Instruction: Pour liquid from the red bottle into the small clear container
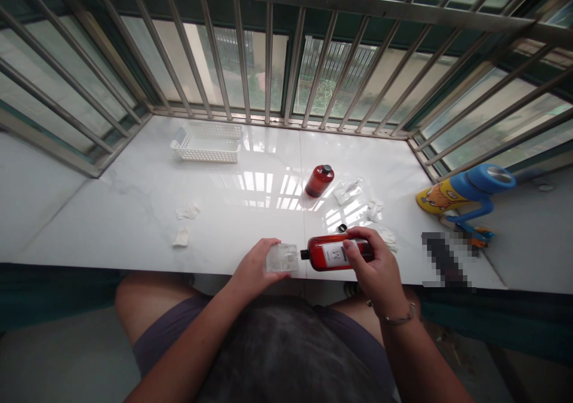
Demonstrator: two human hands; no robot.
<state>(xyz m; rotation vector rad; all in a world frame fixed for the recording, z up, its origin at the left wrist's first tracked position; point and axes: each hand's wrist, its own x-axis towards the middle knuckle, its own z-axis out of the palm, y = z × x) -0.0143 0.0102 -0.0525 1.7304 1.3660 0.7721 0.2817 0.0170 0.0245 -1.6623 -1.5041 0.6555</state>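
My left hand (255, 267) is closed around a small clear square glass bottle (282, 258) near the front edge of the counter. In my right hand (373, 260) is a red bottle (317, 252) with a white label, tipped onto its side. Its dark neck points left at the glass bottle, close to its right end; whether they touch I cannot tell. A small black cap (342, 228) lies just behind the red bottle. Farther back stands a second red bottle (319, 181) with a black cap on.
A white perforated basket (208, 145) sits at the back left. Crumpled tissues (187, 211) lie on the left, more tissues (375, 210) and clear plastic wrapping (348, 190) on the right. A yellow-and-blue flask (463, 189) stands at right. Metal bars (268, 62) enclose the white counter (250, 212).
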